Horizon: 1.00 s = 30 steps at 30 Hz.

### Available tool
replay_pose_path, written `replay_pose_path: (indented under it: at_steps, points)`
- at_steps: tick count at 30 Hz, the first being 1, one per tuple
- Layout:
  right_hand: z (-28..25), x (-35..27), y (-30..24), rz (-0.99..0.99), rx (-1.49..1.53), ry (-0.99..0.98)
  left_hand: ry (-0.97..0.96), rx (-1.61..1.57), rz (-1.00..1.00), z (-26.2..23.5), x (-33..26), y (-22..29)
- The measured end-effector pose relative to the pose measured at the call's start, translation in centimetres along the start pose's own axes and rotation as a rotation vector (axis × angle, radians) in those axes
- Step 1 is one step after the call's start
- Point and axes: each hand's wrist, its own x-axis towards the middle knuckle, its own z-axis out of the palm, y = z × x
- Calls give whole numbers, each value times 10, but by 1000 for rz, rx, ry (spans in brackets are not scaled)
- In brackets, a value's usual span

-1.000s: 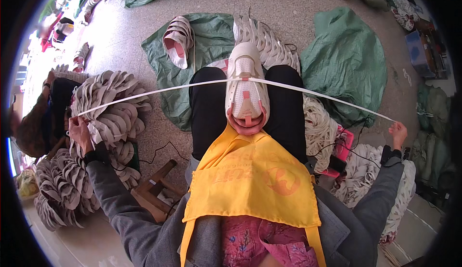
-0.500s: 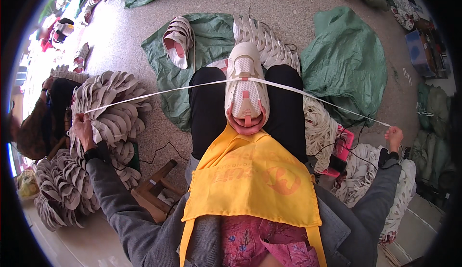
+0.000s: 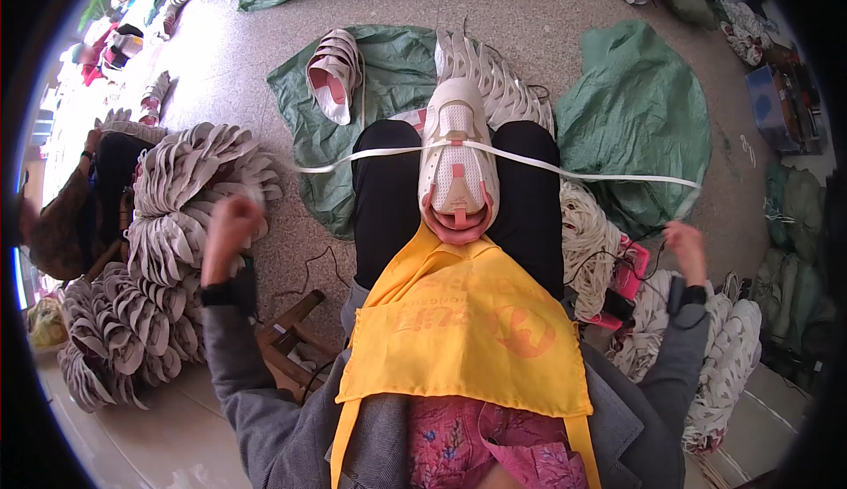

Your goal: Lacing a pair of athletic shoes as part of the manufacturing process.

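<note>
Slackened lace (image 3: 573,170) between nearer hands

A speckled grey floor (image 3: 547,13) is seen, on which two green sacks (image 3: 640,119) are spread. Heaps of pale shoe uppers (image 3: 190,198) are piled at the left, a low wooden stool (image 3: 287,348) beside them, and white laces (image 3: 587,233) at the right.

One white-and-pink shoe (image 3: 457,167) lay on the lap; one white lace (image 3: 582,171); two green sacks (image 3: 640,119), perhaps more; one yellow apron (image 3: 468,330).
</note>
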Motion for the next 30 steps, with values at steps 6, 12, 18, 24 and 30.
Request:
replay_pose_path:
  at_steps: [6, 12, 18, 24, 30]
  points:
    - [257, -98, -86, 68, -118, -403, -438, -867, 180, 79, -44, 172]
    - [367, -124, -138, -484, -330, -483, -242, -868, 359, 118, -18, 210]
    - [425, -106, -150, -1015, -779, -256, 52, -647, 477, 136, 10, 231]
    - [455, -85, -160, -1090, -593, -111, 59, -626, 449, 139, 24, 240]
    - [468, -67, -146, -829, -123, -206, 21, -760, 452, 156, 41, 233]
